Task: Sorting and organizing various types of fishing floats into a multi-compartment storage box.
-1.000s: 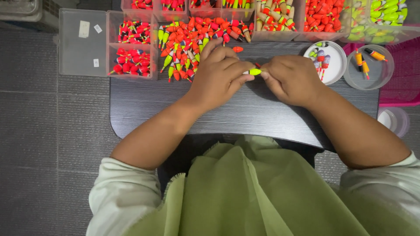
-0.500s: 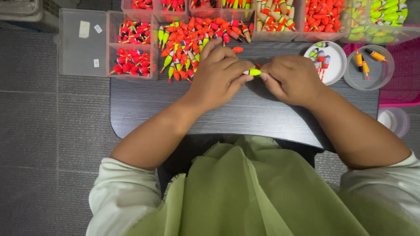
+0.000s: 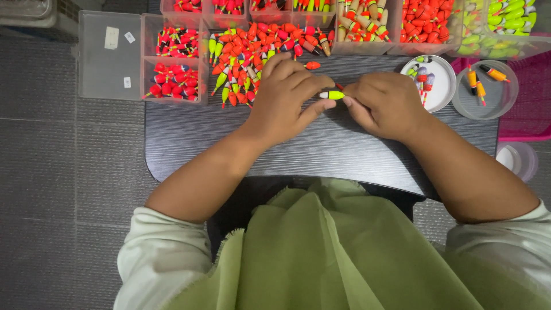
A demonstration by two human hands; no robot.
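View from above of a person seated at a dark wood-grain desk point(image 3: 321, 149), both forearms resting on it. The left hand point(image 3: 284, 100) and the right hand point(image 3: 381, 103) meet near the middle of the desk, just in front of the far containers. Between them lies a small yellow-green float point(image 3: 332, 95) with a white and black band at its left end. The left fingers point(image 3: 318, 85) are curled and closed around the banded end, thumb beneath and forefinger above. The right fingers point(image 3: 350, 97) pinch the opposite, yellow-green tip; the right hand is otherwise closed into a loose fist. The float is held level, just above the desk surface.

Behind the left hand a loose heap of red, orange and green floats point(image 3: 252, 57) spreads over the desk, and one orange bead point(image 3: 312, 65) lies apart, just beyond the left knuckles. To the left stand a clear divided box of red floats point(image 3: 172, 66) and a clear lid point(image 3: 109, 54). Further clear trays point(image 3: 422, 23) of red and green floats line the far edge. To the right of the right hand sit a round white dish point(image 3: 439, 86) holding a few floats and a clear round cup point(image 3: 485, 89) holding orange-and-yellow ones. A green cloth point(image 3: 333, 252) covers the person's lap.
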